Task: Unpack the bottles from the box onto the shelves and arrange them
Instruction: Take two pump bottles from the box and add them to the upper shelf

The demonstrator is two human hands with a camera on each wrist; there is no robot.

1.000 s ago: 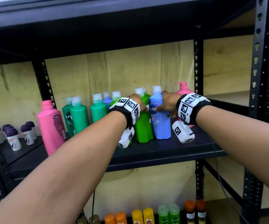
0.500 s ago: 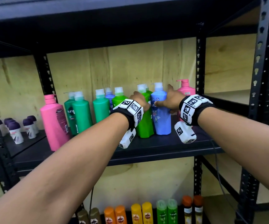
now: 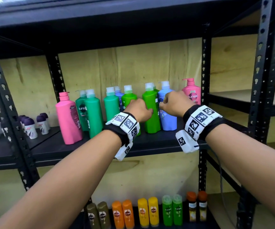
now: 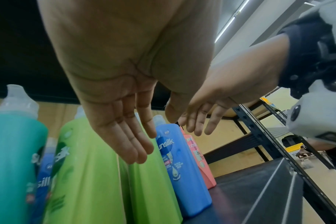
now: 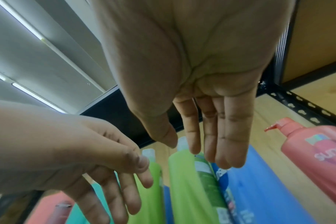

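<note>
A light green bottle (image 3: 151, 113) and a blue bottle (image 3: 169, 119) stand side by side on the black middle shelf (image 3: 158, 142). A pink pump bottle (image 3: 192, 95) stands behind them to the right. My left hand (image 3: 147, 111) hovers in front of the green bottle (image 4: 98, 174), fingers straight and holding nothing. My right hand (image 3: 164, 103) is in front of the blue bottle (image 5: 259, 189), fingers also straight and empty. From the wrist views, the left hand (image 4: 128, 136) and right hand (image 5: 201, 144) are close together. Whether the fingertips touch the bottles I cannot tell.
Further left on the shelf stand teal green bottles (image 3: 93, 116), another light green one (image 3: 128, 101) and a pink pump bottle (image 3: 69, 118). Small purple-capped roll-ons (image 3: 32, 128) fill the left bay. Small bottles (image 3: 143, 212) line the lower shelf. A black upright (image 3: 203, 80) bounds the right.
Both hands have let go of the green and blue bottles, straightened their fingers and drawn back a little toward me. The bottles stay upright in place.
</note>
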